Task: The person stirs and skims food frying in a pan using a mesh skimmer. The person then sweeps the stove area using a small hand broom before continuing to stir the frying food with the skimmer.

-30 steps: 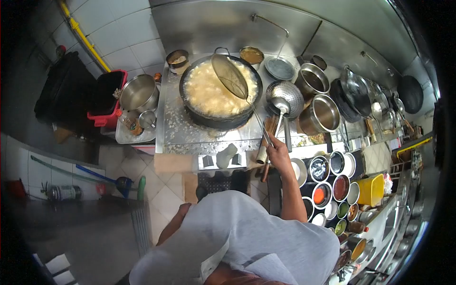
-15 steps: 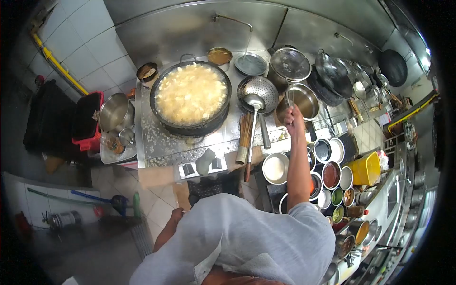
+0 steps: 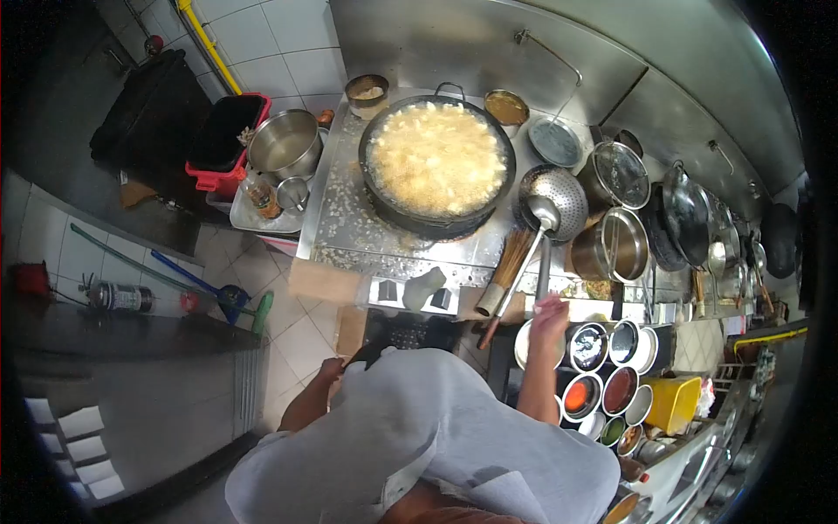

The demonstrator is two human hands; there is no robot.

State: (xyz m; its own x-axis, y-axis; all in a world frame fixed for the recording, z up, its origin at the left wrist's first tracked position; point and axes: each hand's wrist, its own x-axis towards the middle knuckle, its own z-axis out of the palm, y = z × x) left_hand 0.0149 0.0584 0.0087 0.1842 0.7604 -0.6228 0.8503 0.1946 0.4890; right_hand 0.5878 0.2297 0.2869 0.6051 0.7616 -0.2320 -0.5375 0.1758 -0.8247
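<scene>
Head view: your blurred right hand is hovering near the perforated ladle; your left hand is hanging low; neither grip's state is showing clearly; food is bubbling in the wok.

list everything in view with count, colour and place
stove: one, silver, centre
wok: one, black, on stove, bubbling food inside
skimmer: one, grey, right of wok
ladle: one, silver, on skimmer
brush: one, brown, beside ladle
steel pots: several, silver, both sides of wok
pans: several, dark, far right
containers: many, mostly white-rimmed, lower right
tub: one, yellow, beside containers
bin: one, red and black, upper left
left hand: one, bare, at waist
right hand: one, bare, near containers
</scene>
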